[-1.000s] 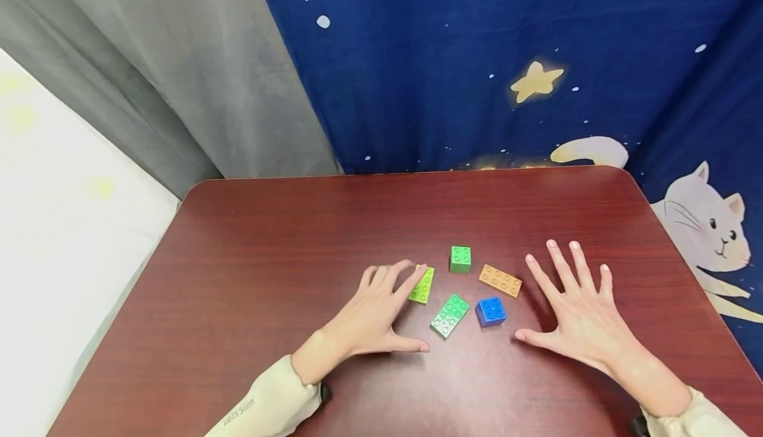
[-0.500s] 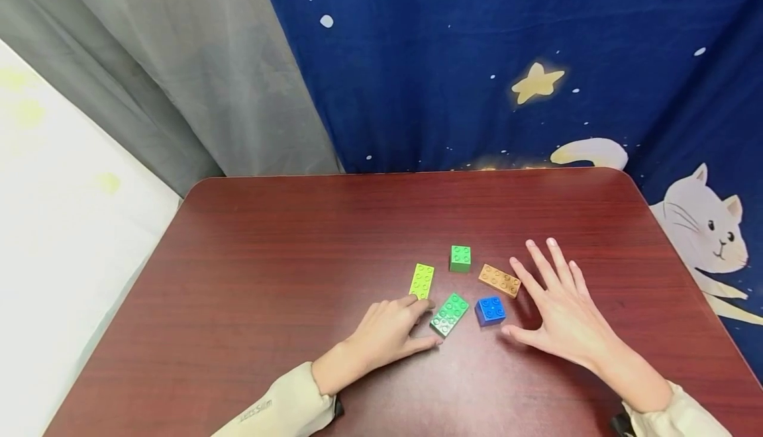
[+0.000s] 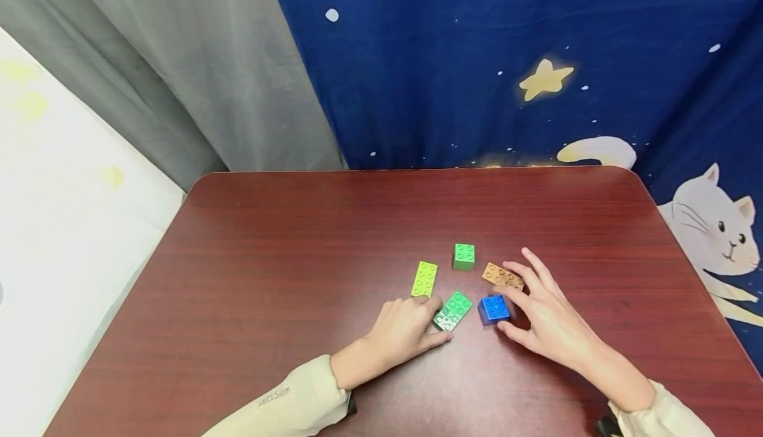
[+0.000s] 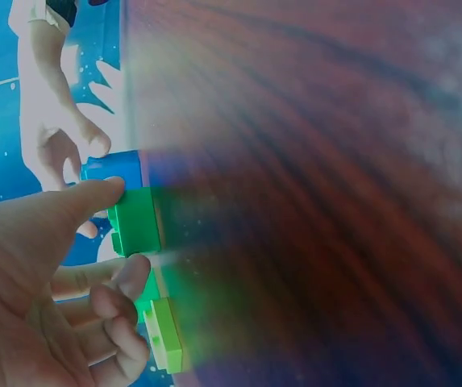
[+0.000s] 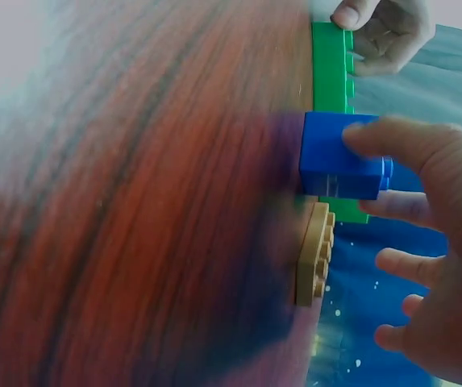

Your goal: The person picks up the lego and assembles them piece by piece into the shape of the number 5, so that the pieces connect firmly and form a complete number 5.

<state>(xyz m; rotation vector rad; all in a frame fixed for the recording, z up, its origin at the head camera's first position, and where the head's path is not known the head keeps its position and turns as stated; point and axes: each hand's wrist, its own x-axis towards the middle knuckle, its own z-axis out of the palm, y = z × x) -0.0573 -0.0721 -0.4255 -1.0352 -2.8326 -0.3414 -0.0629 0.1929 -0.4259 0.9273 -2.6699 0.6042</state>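
On the near-left side, my left hand (image 3: 399, 334) pinches the near end of a long green toy brick (image 3: 456, 308) between thumb and index finger; the left wrist view has the thumb at one side of that brick (image 4: 139, 222), the index fingertip at the other. My right hand (image 3: 554, 323) has thumb and index finger at opposite sides of a square blue brick (image 3: 493, 309). In the right wrist view the thumb lies against the blue brick (image 5: 327, 149), and the other fingers spread loosely. Both bricks stand studs up on the table.
A flat lime brick (image 3: 425, 277) lies just beyond my left knuckles. An orange brick (image 3: 499, 275) sits partly under my right fingers. Farther back stands a small green brick (image 3: 463, 257). The brown table (image 3: 286, 245) ends at the curtains (image 3: 417, 79).
My left hand has moved from over the lime brick down and right to the long green brick. My right hand has come left, its fingers closing in around the blue brick.
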